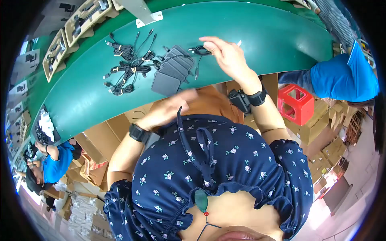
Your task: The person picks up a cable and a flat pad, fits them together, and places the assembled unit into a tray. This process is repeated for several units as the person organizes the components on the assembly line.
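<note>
My right hand [229,56] is over the green table, its fingers stretched out to the left and apparently holding nothing. A small coiled black cable [199,50] lies right beside its thumb, with one end trailing down. My left hand [173,108] is smeared by motion at the table's near edge, in front of my body; its fingers cannot be made out. Just beyond it lies an overlapping row of flat black power adapters [166,82]. To their left is a loose pile of black cables [130,68], bundled with pale ties.
A metal bracket [148,18] stands on the green table [241,24] at the far side. Beige trays [84,24] line the far left. Cardboard boxes [106,134] sit below the near edge. A red stool [295,104] and a person in blue [341,78] are at right; another person [58,160] is at left.
</note>
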